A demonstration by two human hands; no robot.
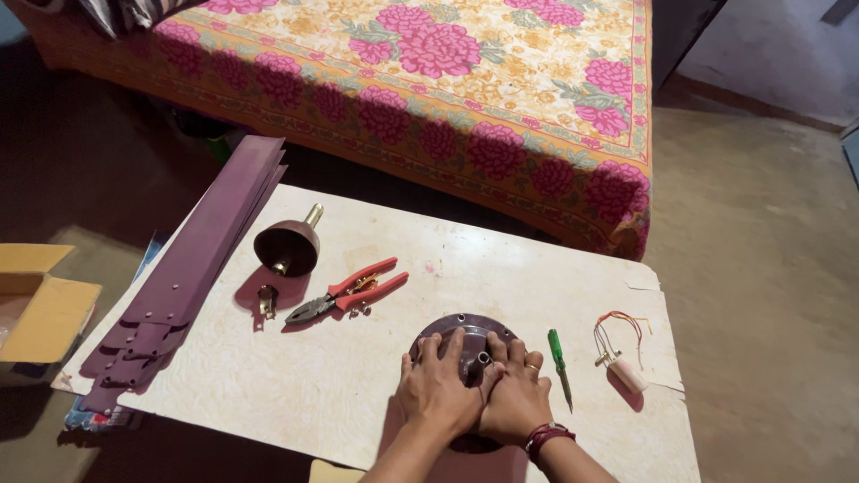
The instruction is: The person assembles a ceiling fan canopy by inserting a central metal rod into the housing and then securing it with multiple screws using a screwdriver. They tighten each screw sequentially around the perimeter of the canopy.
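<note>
Both my hands rest on a round maroon fan motor housing (465, 327) lying on a pale board (376, 358). My left hand (438, 389) covers its left half with fingers spread. My right hand (517, 394), with a ring and a dark red wristband, presses the right half, fingers around the central shaft (484, 360). Most of the housing is hidden under my hands.
Red-handled pliers (351, 292), a maroon bell-shaped cup (286, 245) with a brass rod and a small metal part (266, 300) lie left. A green screwdriver (559, 362) and a wired capacitor (620, 365) lie right. Stacked maroon fan blades (188, 268), a cardboard box (40, 309), a floral bedspread (429, 80).
</note>
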